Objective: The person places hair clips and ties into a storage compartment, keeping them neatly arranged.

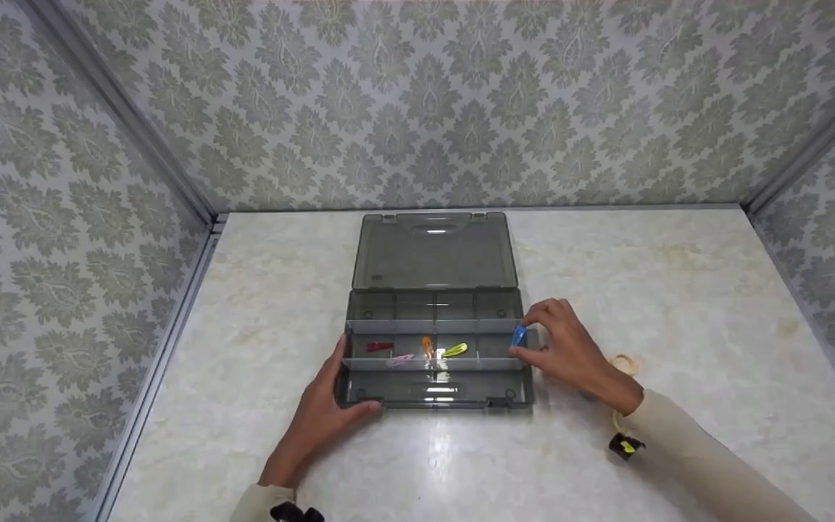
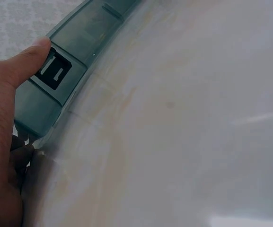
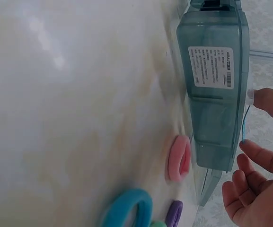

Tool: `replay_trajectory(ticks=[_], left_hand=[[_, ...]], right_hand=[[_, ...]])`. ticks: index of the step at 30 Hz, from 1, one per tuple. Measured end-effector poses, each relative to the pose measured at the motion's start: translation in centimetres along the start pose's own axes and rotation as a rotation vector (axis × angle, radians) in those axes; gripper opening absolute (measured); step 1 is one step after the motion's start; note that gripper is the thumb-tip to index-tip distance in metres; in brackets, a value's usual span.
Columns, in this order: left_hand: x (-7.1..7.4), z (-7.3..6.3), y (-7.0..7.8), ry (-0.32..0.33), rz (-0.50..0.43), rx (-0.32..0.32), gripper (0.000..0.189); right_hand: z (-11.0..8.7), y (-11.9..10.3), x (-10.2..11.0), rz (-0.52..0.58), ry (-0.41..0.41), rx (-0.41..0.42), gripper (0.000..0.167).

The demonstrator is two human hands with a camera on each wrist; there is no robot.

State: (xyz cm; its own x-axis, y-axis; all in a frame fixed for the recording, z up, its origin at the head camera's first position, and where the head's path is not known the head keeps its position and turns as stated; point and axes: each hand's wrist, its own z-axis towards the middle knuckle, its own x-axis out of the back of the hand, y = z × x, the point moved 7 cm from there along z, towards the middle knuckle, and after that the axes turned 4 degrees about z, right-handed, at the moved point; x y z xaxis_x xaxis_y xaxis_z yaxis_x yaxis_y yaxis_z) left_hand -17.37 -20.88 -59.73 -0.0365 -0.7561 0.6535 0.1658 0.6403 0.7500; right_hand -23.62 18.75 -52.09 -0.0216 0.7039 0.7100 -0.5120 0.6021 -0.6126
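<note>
A smoky grey plastic organizer box (image 1: 396, 388) lies open on the table, its lid (image 1: 435, 257) folded back. My left hand (image 1: 323, 409) grips the box's front left corner, thumb on the front wall and fingers along the side. Between thumb and index finger, my right hand (image 1: 566, 348) pinches a blue hair clip (image 1: 518, 335) over the right end of the middle row. In that row lie a red clip (image 1: 379, 346), a pink clip (image 1: 402, 359), an orange clip (image 1: 428, 346) and a yellow clip (image 1: 455, 350). Only the blue clip's thin edge shows in the right wrist view.
Right of the box, a pink hair tie (image 3: 172, 161), a blue hair tie (image 3: 126, 202) and a purple one (image 3: 170, 215) lie on the marbled table (image 1: 258, 319). A peach ring (image 1: 624, 357) sits by the right wrist. Patterned walls (image 1: 461, 109) border the table.
</note>
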Motion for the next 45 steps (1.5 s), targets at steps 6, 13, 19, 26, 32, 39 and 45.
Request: replay_trajectory(ticks=[6,13,19,26,32,39,45], left_hand=[[0.0,-0.1,-0.2,-0.004,-0.019,0.015,0.128],[0.1,-0.1,-0.2,-0.016,-0.033,0.022,0.128],[0.2,-0.1,-0.3,-0.016,-0.035,0.015,0.127],[0.1,-0.2,-0.4,-0.028,-0.038,0.044,0.128],[0.0,-0.3,-0.4,-0.03,-0.032,0.054,0.129],[0.0,-0.3,-0.2,-0.025,-0.04,0.037,0.128],[0.1,-0.3,-0.3,-0.02,-0.03,0.023,0.128]], right_hand=[[0.5,-0.1,-0.8,0.035,-0.034,-0.031,0.031],[1.4,-0.7,-1.5,0.036,-0.075,-0.052,0.032],[2.1,-1.3,-2.1,0.019,-0.122,-0.056,0.035],[2.9,-1.8,-2.8,-0.035,-0.182,-0.058,0.04],[3.2,-2.1,-3.2,-0.111,-0.214,-0.078,0.042],[3.6,-2.1,-3.4,-0.158,-0.25,-0.08,0.042],[3.2,-1.7,-3.0,-0.069,-0.226,-0.047,0.035]])
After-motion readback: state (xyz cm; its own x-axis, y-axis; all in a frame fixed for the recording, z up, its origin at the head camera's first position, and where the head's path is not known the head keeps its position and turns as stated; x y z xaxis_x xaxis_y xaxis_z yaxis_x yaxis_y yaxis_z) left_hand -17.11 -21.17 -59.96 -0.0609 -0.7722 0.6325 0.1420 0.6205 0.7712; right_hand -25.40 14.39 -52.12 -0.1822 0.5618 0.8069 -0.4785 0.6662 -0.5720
